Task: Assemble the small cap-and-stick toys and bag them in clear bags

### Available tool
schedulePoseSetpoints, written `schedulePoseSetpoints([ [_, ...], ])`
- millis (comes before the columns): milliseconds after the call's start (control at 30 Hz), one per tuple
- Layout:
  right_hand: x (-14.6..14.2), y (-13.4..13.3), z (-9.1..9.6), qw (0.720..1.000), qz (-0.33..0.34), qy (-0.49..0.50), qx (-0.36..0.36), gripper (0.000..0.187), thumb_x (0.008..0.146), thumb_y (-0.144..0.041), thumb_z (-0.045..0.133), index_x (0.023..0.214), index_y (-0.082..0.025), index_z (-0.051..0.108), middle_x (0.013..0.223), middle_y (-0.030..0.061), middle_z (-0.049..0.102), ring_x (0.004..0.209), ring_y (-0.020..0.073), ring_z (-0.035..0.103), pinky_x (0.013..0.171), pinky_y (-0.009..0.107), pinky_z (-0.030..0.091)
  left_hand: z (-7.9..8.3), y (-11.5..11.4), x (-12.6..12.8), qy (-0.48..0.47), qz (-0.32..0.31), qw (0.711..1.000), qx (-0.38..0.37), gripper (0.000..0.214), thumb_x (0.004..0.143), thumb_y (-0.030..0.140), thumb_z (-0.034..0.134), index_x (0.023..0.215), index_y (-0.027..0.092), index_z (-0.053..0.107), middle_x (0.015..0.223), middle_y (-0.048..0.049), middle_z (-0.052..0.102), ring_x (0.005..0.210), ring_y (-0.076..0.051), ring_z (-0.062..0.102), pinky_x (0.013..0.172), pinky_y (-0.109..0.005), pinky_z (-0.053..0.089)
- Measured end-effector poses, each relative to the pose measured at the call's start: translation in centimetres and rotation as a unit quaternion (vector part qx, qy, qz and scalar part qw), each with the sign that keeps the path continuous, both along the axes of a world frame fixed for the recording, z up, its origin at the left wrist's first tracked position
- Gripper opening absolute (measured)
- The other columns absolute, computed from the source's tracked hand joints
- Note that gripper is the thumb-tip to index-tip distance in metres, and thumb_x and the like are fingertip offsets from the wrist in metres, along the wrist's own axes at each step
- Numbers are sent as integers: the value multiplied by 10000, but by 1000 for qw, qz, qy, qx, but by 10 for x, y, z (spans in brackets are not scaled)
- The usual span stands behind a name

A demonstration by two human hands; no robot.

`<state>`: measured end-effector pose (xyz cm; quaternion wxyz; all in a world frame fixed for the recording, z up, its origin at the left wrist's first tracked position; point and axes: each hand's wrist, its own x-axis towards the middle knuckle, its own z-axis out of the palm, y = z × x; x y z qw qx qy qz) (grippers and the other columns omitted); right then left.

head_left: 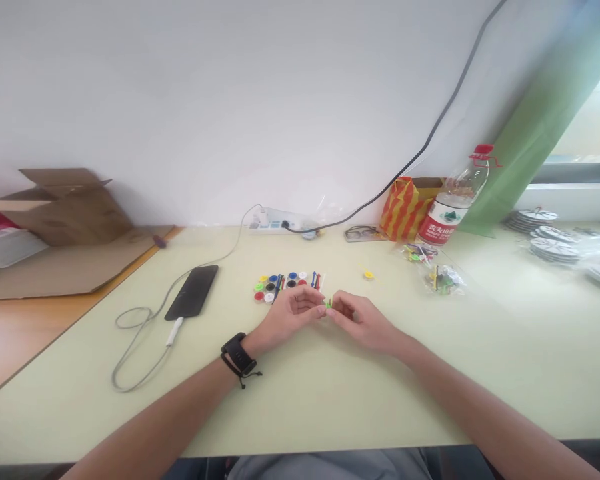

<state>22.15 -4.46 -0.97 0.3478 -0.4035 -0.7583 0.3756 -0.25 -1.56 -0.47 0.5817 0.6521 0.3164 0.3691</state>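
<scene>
Both hands meet over the middle of the table, pinching a small green plastic piece between them. My left hand has its thumb and fingertips on the piece from the left. From the other side my right hand grips it with thumb and forefinger. Fingers cover much of the piece, so its exact kind cannot be made out. Just beyond the left hand lie several small coloured round pieces, with blue and red arrow-shaped pieces among them. A yellow round piece lies apart, past the right hand.
A phone with a charging cable lies left. Along the wall stand a power strip, glasses, a striped bag and a large water bottle. Small plastic bags lie right, near stacked discs. A cardboard box is far left.
</scene>
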Motion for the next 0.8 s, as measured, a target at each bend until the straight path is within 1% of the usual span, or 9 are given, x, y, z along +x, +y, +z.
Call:
schedulePoseSetpoints([
  [133,-2,-2,2,999,5,-29,23,298,1065,-400,425,820,-232,431,716,-45,461,636,136,406,589,277,320,-1,-1,2,1,-6,1000,-6,306,883,392,793,1075,178,687,1010,-75,752,952,-221,744,916,-392,600],
  [233,5,1,8,994,-40,-56,79,277,1079,-372,377,838,-239,400,724,-37,451,643,149,416,613,291,340,-1,-1,5,3,17,1000,18,323,931,417,730,1146,184,666,1010,-72,734,874,-198,732,837,-369,605],
  [333,20,7,12,967,-124,-127,183,238,1084,-328,343,883,-236,431,836,15,519,750,185,480,717,329,390,-1,1,6,21,76,993,84,281,967,412,672,1150,199,654,965,-56,713,846,-188,705,794,-347,585],
  [400,31,11,11,939,-136,-223,223,249,1077,-298,345,880,-227,480,937,69,557,852,221,512,781,364,408,-1,4,3,70,131,975,164,218,971,381,655,1104,208,667,973,-55,715,849,-188,680,790,-343,559],
  [467,37,14,7,911,-97,-336,221,268,1058,-273,385,842,-218,534,1002,107,574,925,256,524,807,393,415,1,8,-1,140,182,939,255,172,966,340,648,1089,224,682,1024,-58,723,886,-200,659,820,-356,531],
  [533,36,16,3,880,-80,-420,209,268,1037,-238,416,842,-204,597,1047,140,585,969,290,521,814,424,413,3,13,-5,194,217,901,321,159,960,307,640,1097,240,687,1055,-56,725,944,-221,640,870,-375,508],
  [633,30,18,2,848,-100,-481,199,273,1019,-209,427,900,-183,671,1098,182,589,1003,330,505,815,459,402,5,20,-12,236,243,869,360,136,962,276,623,1077,237,686,1053,-58,721,1027,-249,612,935,-400,482],
  [700,26,19,4,844,-109,-491,185,287,1021,-224,425,930,-181,694,1110,187,589,1003,335,499,814,463,398,6,23,-15,265,248,857,367,125,962,269,620,1058,228,689,1038,-61,717,1032,-260,594,943,-412,471],
  [800,25,22,7,851,-115,-489,156,307,1027,-256,421,951,-188,710,1116,175,590,1003,331,498,819,462,398,4,28,-19,305,242,844,369,133,950,270,625,1045,221,703,1021,-68,707,994,-269,571,919,-426,467],
])
